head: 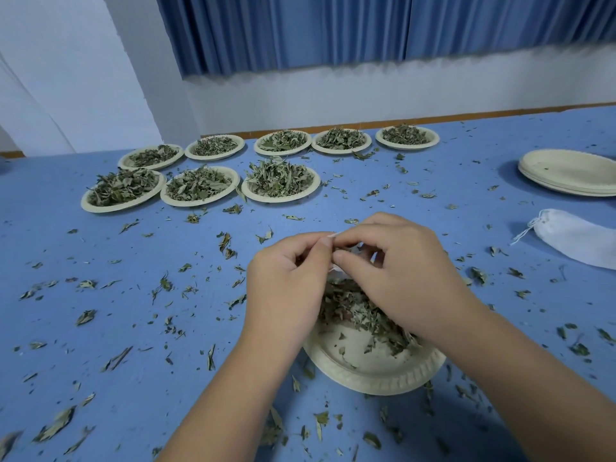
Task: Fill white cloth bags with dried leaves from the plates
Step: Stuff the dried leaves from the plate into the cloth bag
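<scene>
My left hand [290, 281] and my right hand [400, 271] meet above a cream paper plate [373, 375] with a heap of dried leaves [360, 311]. Both hands pinch the rim of a small white cloth bag [336, 269], which is almost wholly hidden behind the fingers; only slivers of white cloth show between them. Whether the bag holds leaves cannot be told. A filled white cloth bag [573, 238] with a drawstring lies on the table at the right.
Several paper plates heaped with dried leaves [280, 178] stand in two rows at the back of the blue table [133, 328]. A stack of emptied plates [570, 171] sits at the far right. Loose leaf bits litter the tabletop. A wall and blue curtain stand behind.
</scene>
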Tool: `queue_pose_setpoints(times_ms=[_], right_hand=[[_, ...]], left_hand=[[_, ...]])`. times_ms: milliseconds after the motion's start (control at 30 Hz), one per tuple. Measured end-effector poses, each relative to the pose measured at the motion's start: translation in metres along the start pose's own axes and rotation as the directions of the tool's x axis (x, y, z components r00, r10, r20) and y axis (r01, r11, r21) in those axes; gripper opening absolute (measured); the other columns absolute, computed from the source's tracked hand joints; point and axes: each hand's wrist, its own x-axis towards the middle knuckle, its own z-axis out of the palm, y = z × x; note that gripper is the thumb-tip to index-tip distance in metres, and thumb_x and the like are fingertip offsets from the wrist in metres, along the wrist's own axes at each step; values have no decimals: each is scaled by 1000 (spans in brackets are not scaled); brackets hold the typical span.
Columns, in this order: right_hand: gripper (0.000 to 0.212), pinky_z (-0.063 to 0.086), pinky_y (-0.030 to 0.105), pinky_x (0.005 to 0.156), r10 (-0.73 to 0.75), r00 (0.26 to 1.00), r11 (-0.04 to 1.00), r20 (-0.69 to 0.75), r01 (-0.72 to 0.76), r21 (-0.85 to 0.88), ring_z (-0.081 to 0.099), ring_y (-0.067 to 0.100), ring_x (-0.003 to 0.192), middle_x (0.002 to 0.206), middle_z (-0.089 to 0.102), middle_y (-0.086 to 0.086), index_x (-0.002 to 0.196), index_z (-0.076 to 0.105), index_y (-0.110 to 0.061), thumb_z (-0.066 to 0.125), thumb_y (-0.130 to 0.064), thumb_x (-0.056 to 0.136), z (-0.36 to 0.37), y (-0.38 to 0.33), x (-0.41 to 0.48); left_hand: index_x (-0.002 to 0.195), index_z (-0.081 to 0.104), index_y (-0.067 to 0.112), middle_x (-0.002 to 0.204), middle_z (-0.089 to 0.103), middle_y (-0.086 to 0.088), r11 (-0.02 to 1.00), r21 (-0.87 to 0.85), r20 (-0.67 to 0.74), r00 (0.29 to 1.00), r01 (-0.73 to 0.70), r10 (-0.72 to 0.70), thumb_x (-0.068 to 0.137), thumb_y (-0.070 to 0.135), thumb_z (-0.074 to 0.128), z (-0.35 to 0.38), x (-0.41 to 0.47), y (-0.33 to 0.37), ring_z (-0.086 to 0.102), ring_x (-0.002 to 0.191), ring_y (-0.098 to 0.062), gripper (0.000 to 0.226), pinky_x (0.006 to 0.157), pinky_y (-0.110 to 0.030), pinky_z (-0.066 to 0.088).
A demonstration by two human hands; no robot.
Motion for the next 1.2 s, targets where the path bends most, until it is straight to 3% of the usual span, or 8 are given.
queue_pose_setpoints(times_ms=[100, 200, 367, 600, 700, 833, 1033, 1200], right_hand=[[25, 35, 6, 74, 8, 998, 999, 67, -11, 40, 52, -3, 94, 99, 58, -19, 108, 66, -36, 64, -36, 83, -9, 3, -4], [48, 34, 10, 85, -4, 991, 1000, 130, 3, 8, 42, -11, 110, 113, 46, -29, 123, 54, -42, 56, -54, 77, -20, 5, -8], [82, 41, 17, 87, 65, 968, 996, 241, -49, -74, 40, -15, 110, 123, 32, -33, 137, 30, -49, 63, -66, 64, -24, 14, -20], [40, 51, 14, 76, 195, 975, 949, 105, -215, 230, 63, -4, 86, 108, 58, -23, 102, 55, -50, 78, -35, 73, -8, 21, -20], [29, 56, 26, 79, 233, 969, 903, 82, -247, 352, 69, 6, 80, 97, 67, -16, 93, 66, -40, 80, -23, 75, -4, 20, -20], [24, 56, 21, 74, 244, 967, 862, 75, -252, 441, 70, 4, 76, 90, 70, -18, 88, 69, -37, 82, -24, 72, -5, 18, -20], [17, 54, 17, 72, 233, 972, 881, -19, -203, 427, 67, 3, 74, 82, 71, -14, 80, 72, -33, 79, -19, 75, -2, 13, -20], [21, 49, 10, 66, 156, 982, 951, -107, -120, 286, 64, 2, 69, 77, 67, -15, 77, 71, -33, 78, -13, 76, -3, 6, -17]], left_hand=[[71, 76, 43, 71, 73, 11, 1000, -18, -21, 1000, -3, 3, 92, 16, 61, -3, 3, -1, 68, 71, -11, 36, 71, -32, 57], [73, 77, 34, 48, 56, 16, 998, -57, -34, 999, 9, -11, 92, 19, 62, -5, 3, -2, 46, 42, 0, 29, 47, -13, 38], [75, 76, 32, 44, 44, 15, 995, -94, -42, 998, 31, -35, 92, 20, 63, -4, 5, -4, 36, 39, -2, 24, 44, -14, 31], [73, 76, 36, 45, 51, 15, 998, -57, -29, 999, 14, -16, 92, 20, 63, -2, 4, -4, 41, 40, 0, 28, 43, -12, 34], [70, 74, 46, 66, 71, 11, 999, -30, -43, 999, -21, 20, 91, 20, 64, -2, 3, -3, 61, 60, 0, 35, 59, -16, 51], [67, 73, 47, 69, 71, 12, 999, 1, -49, 998, -39, 39, 91, 21, 64, -1, 2, -3, 62, 65, 1, 37, 64, -17, 51], [65, 69, 49, 71, 71, 11, 994, 75, -40, 996, -81, 84, 91, 22, 65, 0, -1, -3, 63, 67, -9, 37, 64, -21, 50], [73, 69, 49, 66, 68, 19, 974, 162, 23, 987, -158, 156, 92, 24, 63, 2, -3, -4, 58, 58, 2, 32, 58, -14, 47]])
